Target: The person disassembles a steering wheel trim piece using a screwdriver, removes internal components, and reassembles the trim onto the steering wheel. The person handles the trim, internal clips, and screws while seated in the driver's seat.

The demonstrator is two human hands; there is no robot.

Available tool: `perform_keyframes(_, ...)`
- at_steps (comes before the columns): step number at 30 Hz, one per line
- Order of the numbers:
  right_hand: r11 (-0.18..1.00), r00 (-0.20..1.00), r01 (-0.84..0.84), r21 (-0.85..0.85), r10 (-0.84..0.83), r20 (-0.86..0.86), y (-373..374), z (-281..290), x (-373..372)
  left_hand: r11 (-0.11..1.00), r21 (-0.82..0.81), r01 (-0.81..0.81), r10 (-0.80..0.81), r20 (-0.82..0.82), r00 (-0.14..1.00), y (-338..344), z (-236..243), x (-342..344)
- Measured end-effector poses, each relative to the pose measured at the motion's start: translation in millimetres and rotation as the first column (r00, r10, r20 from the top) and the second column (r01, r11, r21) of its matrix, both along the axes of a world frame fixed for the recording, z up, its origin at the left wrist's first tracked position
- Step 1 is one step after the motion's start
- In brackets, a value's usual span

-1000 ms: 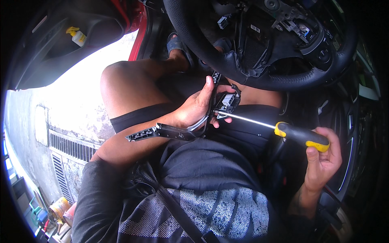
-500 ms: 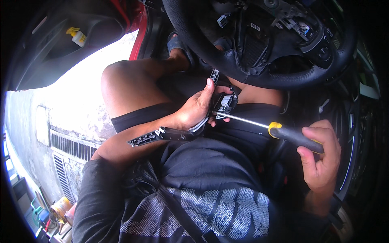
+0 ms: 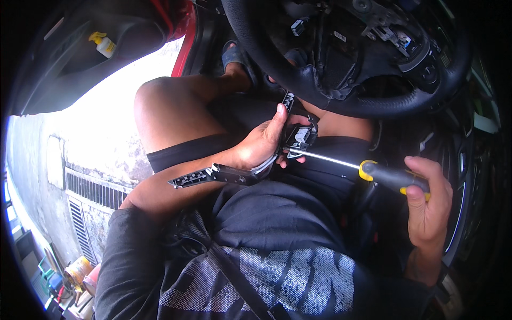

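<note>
In my left hand (image 3: 261, 140) is a curved black plastic trim piece (image 3: 234, 176), its lower arm lying along my forearm and its upper end rising past my thumb. The trim carries a small switch module (image 3: 302, 136) with a pale connector socket. My right hand (image 3: 431, 200) grips the black and yellow handle of a screwdriver (image 3: 392, 176). Its thin metal shaft points left, and the tip meets the lower edge of the module by my left fingers. Whether the tip sits in a screw cannot be made out.
Above my lap is a black steering wheel (image 3: 320, 98), its centre uncovered with brackets and a loose connector (image 3: 297, 26). At the left, the car door (image 3: 58, 69) stands open, a spray bottle (image 3: 104, 45) in its pocket. Outside lie a floor grate (image 3: 96, 189) and containers (image 3: 79, 269).
Both hands, the trim piece and the screwdriver have shifted slightly right. My right hand has changed its hold on the handle, which has turned a little; the tip stays at the module.
</note>
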State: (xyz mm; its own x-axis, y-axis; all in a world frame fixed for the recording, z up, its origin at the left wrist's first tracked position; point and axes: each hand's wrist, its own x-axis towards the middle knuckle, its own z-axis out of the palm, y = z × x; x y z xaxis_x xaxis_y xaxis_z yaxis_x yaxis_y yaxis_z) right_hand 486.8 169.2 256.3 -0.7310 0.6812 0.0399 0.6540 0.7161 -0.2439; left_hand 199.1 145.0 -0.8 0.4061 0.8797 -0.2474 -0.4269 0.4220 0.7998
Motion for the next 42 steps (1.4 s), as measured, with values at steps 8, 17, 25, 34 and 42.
perform_keyframes(8, 0.984, 0.975, -0.171, 0.048, 0.176, -0.138, -1, -4, -14, 1.000, 0.008, 0.002, -0.002, 0.000, 1.000, -2, 0, -1)
perform_keyframes(17, 0.999, 0.995, -0.032, 0.028, 0.034, -0.095, -1, -12, -4, 1.000, -0.024, -0.017, 0.016, -0.020, 1.000, -1, -1, -2)
perform_keyframes(25, 0.984, 0.991, -0.112, -0.139, 0.122, 0.063, -4, 11, -25, 1.000, -0.002, 0.005, -0.005, -0.059, 0.998, -4, 2, -1)
perform_keyframes(34, 0.983, 0.984, -0.103, -0.154, 0.124, 0.130, -7, -12, -32, 1.000, 0.028, -0.013, 0.016, -0.107, 0.994, -8, 2, -1)
perform_keyframes(42, 0.612, 0.767, -0.641, 0.462, 0.524, 0.370, 6, -21, -33, 1.000, 0.006, -0.011, 0.011, -0.067, 0.998, -10, 0, 0)
